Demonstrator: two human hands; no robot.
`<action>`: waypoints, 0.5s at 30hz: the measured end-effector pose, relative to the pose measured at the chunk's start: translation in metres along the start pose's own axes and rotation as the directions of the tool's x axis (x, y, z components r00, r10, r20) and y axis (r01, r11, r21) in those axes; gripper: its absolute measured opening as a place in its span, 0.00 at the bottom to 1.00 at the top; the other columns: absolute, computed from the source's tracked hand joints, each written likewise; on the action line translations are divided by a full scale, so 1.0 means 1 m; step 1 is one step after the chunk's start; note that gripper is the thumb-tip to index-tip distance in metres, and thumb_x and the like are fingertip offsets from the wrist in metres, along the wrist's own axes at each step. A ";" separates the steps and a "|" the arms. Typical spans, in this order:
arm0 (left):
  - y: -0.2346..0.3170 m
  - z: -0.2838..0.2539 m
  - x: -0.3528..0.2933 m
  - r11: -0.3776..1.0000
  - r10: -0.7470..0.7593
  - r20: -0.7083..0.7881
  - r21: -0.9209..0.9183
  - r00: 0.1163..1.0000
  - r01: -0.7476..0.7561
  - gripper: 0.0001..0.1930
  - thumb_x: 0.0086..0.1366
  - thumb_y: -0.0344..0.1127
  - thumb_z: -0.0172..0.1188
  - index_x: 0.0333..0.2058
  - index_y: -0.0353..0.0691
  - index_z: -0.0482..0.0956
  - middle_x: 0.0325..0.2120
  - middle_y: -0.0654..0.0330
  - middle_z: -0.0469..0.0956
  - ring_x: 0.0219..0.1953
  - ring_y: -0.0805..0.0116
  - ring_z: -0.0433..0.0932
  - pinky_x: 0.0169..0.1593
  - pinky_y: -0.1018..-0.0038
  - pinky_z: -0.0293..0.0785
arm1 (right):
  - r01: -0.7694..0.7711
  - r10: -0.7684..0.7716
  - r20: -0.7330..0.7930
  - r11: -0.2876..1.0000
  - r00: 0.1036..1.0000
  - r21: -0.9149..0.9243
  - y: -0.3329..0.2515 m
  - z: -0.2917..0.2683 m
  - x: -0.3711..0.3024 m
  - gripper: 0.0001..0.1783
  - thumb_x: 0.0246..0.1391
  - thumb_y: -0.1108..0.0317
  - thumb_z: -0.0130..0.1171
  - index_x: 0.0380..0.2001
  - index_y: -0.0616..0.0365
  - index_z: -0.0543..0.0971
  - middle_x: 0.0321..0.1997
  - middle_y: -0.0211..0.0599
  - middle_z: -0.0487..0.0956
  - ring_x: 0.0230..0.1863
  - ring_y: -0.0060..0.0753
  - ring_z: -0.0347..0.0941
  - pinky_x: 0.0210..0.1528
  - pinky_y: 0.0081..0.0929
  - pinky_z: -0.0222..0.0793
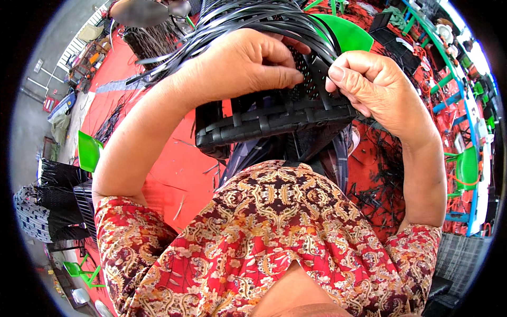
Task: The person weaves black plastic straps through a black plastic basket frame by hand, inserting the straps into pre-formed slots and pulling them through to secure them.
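Woven black piece (264, 120), one: flat, glossy bands interlaced along a squared edge, positioned before the torso, below both hands; loose black strips (253, 21), many, uncounted: long, thin, arching over its far side; left hand (264, 61), one: arm bent inward, palm down, fingers curled, grip hidden, cannot tell; right hand (369, 84), one: elbow bent, thumb against index finger, any strip between cannot be told

left grip (266, 61) has fingers curled, thumb pointing over at the right grip (372, 84), also kinda curled in, left forearm (145, 124) and right forearm (424, 164) angled out behind them
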State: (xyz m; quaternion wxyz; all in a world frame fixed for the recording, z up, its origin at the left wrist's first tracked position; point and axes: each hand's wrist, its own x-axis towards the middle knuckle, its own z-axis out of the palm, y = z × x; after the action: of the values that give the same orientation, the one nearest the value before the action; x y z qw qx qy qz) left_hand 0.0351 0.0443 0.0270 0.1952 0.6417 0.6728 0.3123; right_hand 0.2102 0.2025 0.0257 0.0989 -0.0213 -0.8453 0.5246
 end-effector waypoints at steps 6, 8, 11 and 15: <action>-0.015 0.015 0.003 0.817 0.308 0.050 0.498 0.950 -0.291 0.10 0.60 0.34 0.59 0.33 0.32 0.80 0.45 0.47 0.75 0.47 0.52 0.74 0.51 0.66 0.68 | 0.097 -0.098 0.015 0.929 0.995 -0.358 0.005 -0.002 0.005 0.16 0.58 0.63 0.55 0.21 0.63 0.73 0.16 0.26 0.64 0.21 0.15 0.59 0.25 0.23 0.58; -0.015 0.015 0.005 0.869 0.210 0.092 0.439 0.973 -0.229 0.12 0.63 0.37 0.58 0.36 0.33 0.81 0.45 0.46 0.75 0.47 0.54 0.74 0.52 0.67 0.68 | 0.083 -0.075 0.037 0.891 0.997 -0.445 0.003 -0.002 0.007 0.16 0.56 0.64 0.55 0.19 0.64 0.71 0.14 0.30 0.62 0.19 0.18 0.59 0.23 0.26 0.57; -0.012 0.016 0.009 0.967 0.031 0.116 0.250 0.993 -0.059 0.13 0.64 0.38 0.58 0.39 0.33 0.80 0.35 0.54 0.80 0.37 0.69 0.77 0.44 0.75 0.72 | 0.074 -0.039 0.078 0.852 0.996 -0.518 0.001 -0.002 0.010 0.15 0.51 0.66 0.54 0.17 0.64 0.68 0.12 0.33 0.59 0.17 0.21 0.57 0.21 0.29 0.56; -0.008 0.016 0.009 0.996 -0.055 0.060 0.075 0.997 0.051 0.14 0.62 0.38 0.63 0.39 0.32 0.81 0.27 0.65 0.81 0.32 0.81 0.74 0.39 0.79 0.72 | 0.073 0.011 0.136 0.802 0.991 -0.593 -0.008 -0.009 0.015 0.14 0.48 0.67 0.53 0.15 0.64 0.67 0.12 0.34 0.59 0.16 0.21 0.57 0.21 0.29 0.55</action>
State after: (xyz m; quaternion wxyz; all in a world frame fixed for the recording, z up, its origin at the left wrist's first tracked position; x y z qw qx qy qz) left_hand 0.0383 0.0564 0.0113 0.2004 0.6397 0.6942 0.2620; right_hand 0.1983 0.2088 0.0392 0.0392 -0.0025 -0.9722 0.2309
